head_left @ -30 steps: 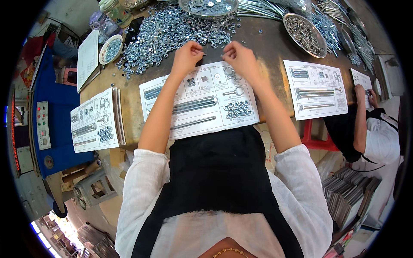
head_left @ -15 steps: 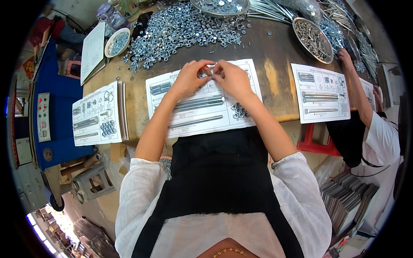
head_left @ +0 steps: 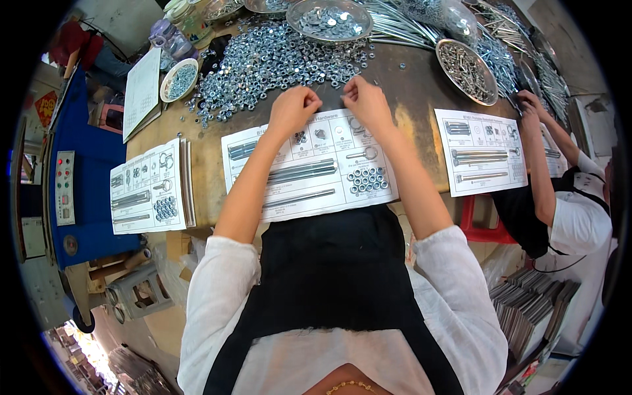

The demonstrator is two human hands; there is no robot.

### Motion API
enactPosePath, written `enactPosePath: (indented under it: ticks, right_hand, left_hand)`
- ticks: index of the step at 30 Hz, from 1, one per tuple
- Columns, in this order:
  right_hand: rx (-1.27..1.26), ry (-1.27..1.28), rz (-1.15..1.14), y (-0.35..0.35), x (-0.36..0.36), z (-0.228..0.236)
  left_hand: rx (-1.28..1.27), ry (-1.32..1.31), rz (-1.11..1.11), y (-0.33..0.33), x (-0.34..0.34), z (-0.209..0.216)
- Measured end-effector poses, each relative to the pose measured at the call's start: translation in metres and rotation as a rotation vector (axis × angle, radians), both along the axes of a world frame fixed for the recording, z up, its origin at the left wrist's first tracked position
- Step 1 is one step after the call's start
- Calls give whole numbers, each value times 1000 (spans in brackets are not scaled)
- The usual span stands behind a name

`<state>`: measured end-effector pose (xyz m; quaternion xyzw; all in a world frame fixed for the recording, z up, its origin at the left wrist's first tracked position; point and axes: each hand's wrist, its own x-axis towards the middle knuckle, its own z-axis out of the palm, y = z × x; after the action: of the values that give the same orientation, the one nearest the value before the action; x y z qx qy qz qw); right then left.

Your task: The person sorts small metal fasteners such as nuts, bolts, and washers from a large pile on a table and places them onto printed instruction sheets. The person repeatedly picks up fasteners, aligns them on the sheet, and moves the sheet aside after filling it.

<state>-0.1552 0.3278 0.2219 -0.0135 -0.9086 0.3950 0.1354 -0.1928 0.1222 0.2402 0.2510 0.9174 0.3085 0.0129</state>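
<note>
A white hardware sheet (head_left: 309,209) lies in front of me at the table's near edge. On it appear long bolts (head_left: 303,170), a ring-shaped pin (head_left: 370,153) and rows of nuts (head_left: 367,180); which are printed and which are real I cannot tell. Above the sheet's far edge, my left hand (head_left: 294,110) is closed with fingers curled together. My right hand (head_left: 367,105) is a little apart from it, fingertips pinched, near the loose nut pile (head_left: 263,66). Whatever either hand holds is hidden or too small to make out.
Metal bowls of washers (head_left: 329,20) and small pins (head_left: 467,72) stand at the back. A white dish (head_left: 179,80) of small parts sits left, near stacked sheets (head_left: 150,191). A co-worker's arms (head_left: 543,158) work at the right over another sheet (head_left: 484,174).
My hands, which met over the sheet, have moved apart, my right hand going toward the nut pile. More of the sheet shows. The co-worker's second arm has come into view over the table.
</note>
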Motion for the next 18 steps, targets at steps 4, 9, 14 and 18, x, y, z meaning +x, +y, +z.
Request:
enactPosePath:
  ticks: [4, 9, 14, 18]
  right_hand:
    - [38, -46, 71, -28, 61, 24]
    - [75, -78, 104, -43, 80, 22]
    - [73, -16, 130, -52, 85, 14]
    - [108, -50, 135, -57, 74, 8]
  left_hand:
    - [-6, 157, -107, -23, 60, -2]
    - [19, 315, -119, -18, 73, -25]
    - [57, 250, -66, -16, 67, -18]
    - [134, 196, 104, -32, 65, -16]
